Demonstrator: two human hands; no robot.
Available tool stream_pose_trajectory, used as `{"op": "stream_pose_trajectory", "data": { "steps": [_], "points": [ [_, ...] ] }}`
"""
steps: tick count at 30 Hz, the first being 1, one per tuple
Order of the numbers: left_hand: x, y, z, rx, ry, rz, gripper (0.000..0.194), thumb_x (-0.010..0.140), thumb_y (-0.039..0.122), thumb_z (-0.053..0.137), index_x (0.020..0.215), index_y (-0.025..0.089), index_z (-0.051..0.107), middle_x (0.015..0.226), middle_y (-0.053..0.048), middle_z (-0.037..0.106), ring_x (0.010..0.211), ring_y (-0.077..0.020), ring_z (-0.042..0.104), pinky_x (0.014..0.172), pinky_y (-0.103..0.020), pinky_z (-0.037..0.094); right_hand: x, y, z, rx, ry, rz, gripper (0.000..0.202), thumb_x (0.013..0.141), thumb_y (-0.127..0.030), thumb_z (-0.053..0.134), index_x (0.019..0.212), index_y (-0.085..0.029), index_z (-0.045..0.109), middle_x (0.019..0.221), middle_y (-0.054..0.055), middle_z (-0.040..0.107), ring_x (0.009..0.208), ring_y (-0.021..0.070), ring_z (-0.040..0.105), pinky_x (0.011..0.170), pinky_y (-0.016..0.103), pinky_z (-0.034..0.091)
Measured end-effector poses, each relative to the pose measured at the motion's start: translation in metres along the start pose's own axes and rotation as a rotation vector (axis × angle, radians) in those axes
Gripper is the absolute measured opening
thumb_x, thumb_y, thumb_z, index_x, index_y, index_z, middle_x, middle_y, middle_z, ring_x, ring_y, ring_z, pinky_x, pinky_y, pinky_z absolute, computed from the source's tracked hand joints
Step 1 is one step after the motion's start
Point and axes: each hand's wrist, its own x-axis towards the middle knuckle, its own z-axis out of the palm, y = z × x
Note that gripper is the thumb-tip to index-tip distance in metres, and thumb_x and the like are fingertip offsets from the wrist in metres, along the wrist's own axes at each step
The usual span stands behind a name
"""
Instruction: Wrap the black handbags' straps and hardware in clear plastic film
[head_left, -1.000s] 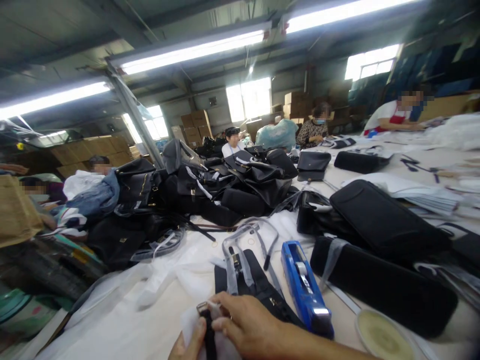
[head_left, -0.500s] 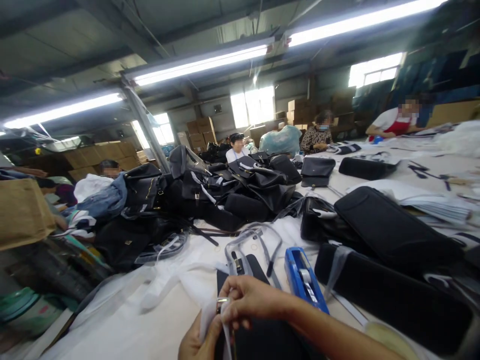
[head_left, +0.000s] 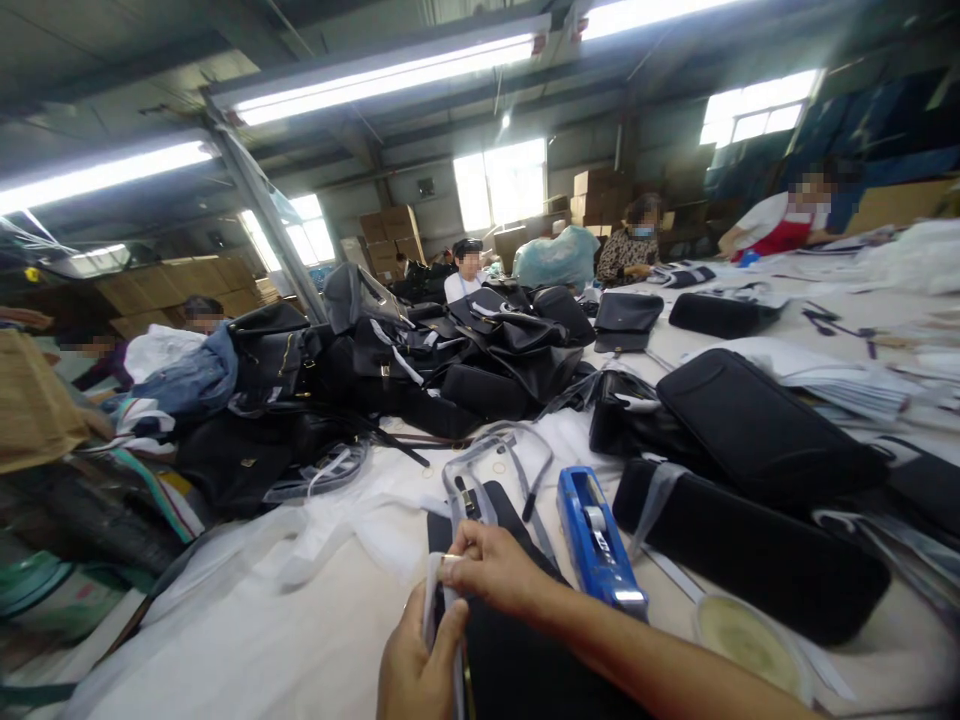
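Note:
Both my hands are at the edge of a black bag point(head_left: 517, 660) lying in front of me. My left hand point(head_left: 420, 650) is closed around a white strip of thin wrapping point(head_left: 433, 610), its thumb along the near side. My right hand point(head_left: 487, 570) pinches the upper end of that wrapping, thumb pressed on it, beside a small shiny gold-coloured spot. Whatever lies under the wrapping is mostly hidden. Past my right hand, a strap in clear plastic point(head_left: 487, 440) loops over the table. A blue tape dispenser point(head_left: 600, 550) stands right of the bag.
Black padded bags point(head_left: 750, 560) lie to the right, near a roll of tape point(head_left: 750, 640). A heap of black bags point(head_left: 480, 380) fills the table's middle. White wrapping sheets point(head_left: 247, 620) spread at left. Several people sit around the far side.
My right hand has shifted slightly up along the strip, and its thumb now presses where a shiny metal piece showed. More of my left hand is visible. The whole view has tilted down a little.

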Motion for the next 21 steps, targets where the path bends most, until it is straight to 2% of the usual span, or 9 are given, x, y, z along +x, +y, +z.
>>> {"op": "stream_pose_trajectory", "data": {
  "steps": [3,5,7,10,13,15,18,21],
  "points": [
    [-0.002,0.002,0.005,0.114,0.045,0.020,0.050,0.081,0.051,0.057,0.116,0.016,0.058,0.112,-0.012,0.068,0.101,-0.0314,0.061,0.085,-0.038,0.047,-0.005,-0.003,0.003,-0.061,0.038,-0.005,0.018,0.071,-0.023,0.068,0.075,-0.016,0.052,0.057,-0.005,0.054,0.051,0.0082,0.048,0.046,0.018,0.030],
    [-0.002,0.004,0.005,0.123,-0.008,-0.020,0.043,0.085,0.051,0.050,0.112,0.018,0.057,0.092,-0.009,0.069,0.085,-0.0277,0.064,0.072,-0.035,0.049,-0.008,-0.005,-0.001,-0.060,0.012,-0.002,0.018,0.074,-0.025,0.067,0.077,-0.016,0.051,0.059,-0.003,0.056,0.053,0.0088,0.050,0.046,0.018,0.032],
    [-0.001,0.005,0.004,0.087,-0.074,-0.083,0.040,0.087,0.052,0.047,0.107,0.019,0.057,0.075,-0.004,0.065,0.069,-0.0232,0.062,0.060,-0.031,0.048,-0.010,-0.007,-0.010,-0.050,-0.062,0.011,0.021,0.074,-0.027,0.069,0.078,-0.016,0.052,0.059,-0.004,0.055,0.051,0.0081,0.048,0.045,0.017,0.032],
    [0.000,0.003,0.002,-0.018,-0.142,-0.131,0.039,0.085,0.051,0.051,0.105,0.018,0.057,0.070,-0.001,0.061,0.059,-0.0173,0.056,0.051,-0.025,0.043,-0.013,-0.009,-0.026,-0.013,-0.220,0.022,0.023,0.076,-0.031,0.068,0.086,-0.015,0.056,0.067,-0.003,0.056,0.053,0.0078,0.048,0.044,0.017,0.036],
    [0.002,-0.002,0.002,-0.100,-0.211,-0.161,0.041,0.086,0.049,0.051,0.112,0.017,0.053,0.074,-0.001,0.062,0.057,-0.0149,0.053,0.047,-0.023,0.040,-0.018,-0.008,-0.034,0.019,-0.300,-0.018,0.023,0.081,-0.030,0.062,0.099,-0.016,0.057,0.074,-0.002,0.058,0.058,0.0092,0.053,0.046,0.018,0.044],
    [0.002,-0.003,0.003,-0.061,-0.219,-0.154,0.041,0.087,0.049,0.048,0.112,0.018,0.053,0.069,0.000,0.061,0.055,-0.0157,0.054,0.046,-0.023,0.039,-0.019,-0.006,-0.033,0.021,-0.263,-0.034,0.022,0.082,-0.029,0.060,0.099,-0.016,0.057,0.071,-0.003,0.057,0.055,0.0089,0.053,0.043,0.018,0.044],
    [0.000,0.000,0.007,0.128,-0.129,-0.033,0.037,0.088,0.049,0.044,0.108,0.020,0.055,0.062,0.001,0.059,0.055,-0.0192,0.057,0.051,-0.028,0.042,-0.019,-0.001,-0.027,0.031,-0.149,0.007,0.019,0.080,-0.030,0.062,0.091,-0.015,0.057,0.061,-0.005,0.052,0.044,0.0067,0.046,0.035,0.016,0.039],
    [-0.002,0.002,0.010,0.287,-0.046,0.094,0.032,0.092,0.045,0.038,0.108,0.021,0.051,0.069,-0.002,0.063,0.060,-0.0217,0.061,0.060,-0.032,0.045,-0.018,0.002,-0.024,0.120,-0.137,0.058,0.024,0.077,-0.032,0.067,0.089,-0.014,0.057,0.056,-0.007,0.047,0.042,0.0060,0.042,0.033,0.015,0.038]
  ]
}}
